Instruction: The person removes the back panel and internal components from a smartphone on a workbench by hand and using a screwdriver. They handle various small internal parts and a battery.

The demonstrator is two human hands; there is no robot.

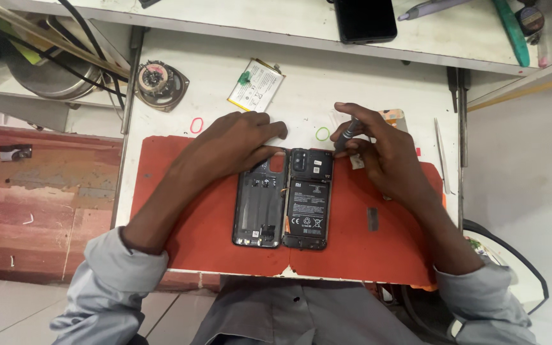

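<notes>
An opened phone lies on a red work mat, its black battery showing. The removed back cover lies inside-up right beside it on the left. My left hand rests flat on the mat with its fingers on the top edge of the back cover. My right hand grips a thin grey screwdriver, its tip pointing down at the phone's top right corner near the camera module.
A loose white battery and a small round speaker lie on the white table beyond the mat. A pink ring and a green ring sit near the mat's far edge. Another dark phone rests on the upper shelf, tweezers at right.
</notes>
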